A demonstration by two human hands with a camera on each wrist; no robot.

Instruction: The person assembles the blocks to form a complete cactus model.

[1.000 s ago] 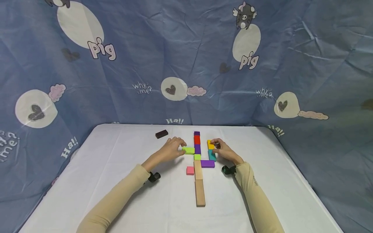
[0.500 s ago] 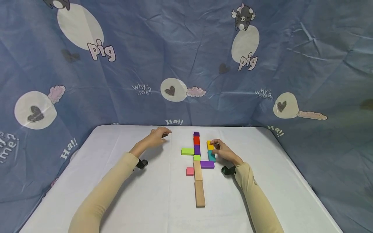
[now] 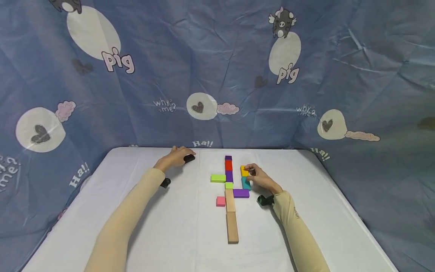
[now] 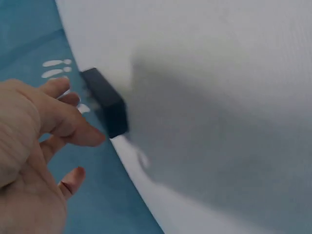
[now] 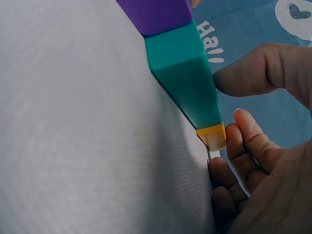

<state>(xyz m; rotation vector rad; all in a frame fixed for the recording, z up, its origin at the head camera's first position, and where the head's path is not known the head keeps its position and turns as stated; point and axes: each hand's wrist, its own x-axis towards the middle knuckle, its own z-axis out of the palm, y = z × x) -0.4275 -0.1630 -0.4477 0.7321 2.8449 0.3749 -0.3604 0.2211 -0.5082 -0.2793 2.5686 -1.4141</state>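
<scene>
My left hand (image 3: 175, 156) reaches to the far left of the blocks, its fingertips right beside a black rectangular block (image 3: 189, 158). In the left wrist view the thumb stands apart from that black block (image 4: 106, 102), and the fingers are loosely bent next to it. On the other side, my right hand (image 3: 261, 177) rests at two blocks in line. Its thumb is at the teal block (image 5: 185, 78) and its fingertips are at the yellow block (image 5: 212, 136), without closing around either one.
A column of blocks runs down the middle: purple, red (image 3: 229, 165), purple, lime and two wooden planks (image 3: 232, 227). Beside it lie a long lime block (image 3: 218, 178), a pink block (image 3: 220, 201) and a purple block (image 3: 241, 193). A patterned blue cloth (image 3: 153, 75) hangs behind the white table (image 3: 176, 234).
My left hand has left the long lime block at the column and moved up and left to the black block. My right hand stays at the teal and yellow blocks.
</scene>
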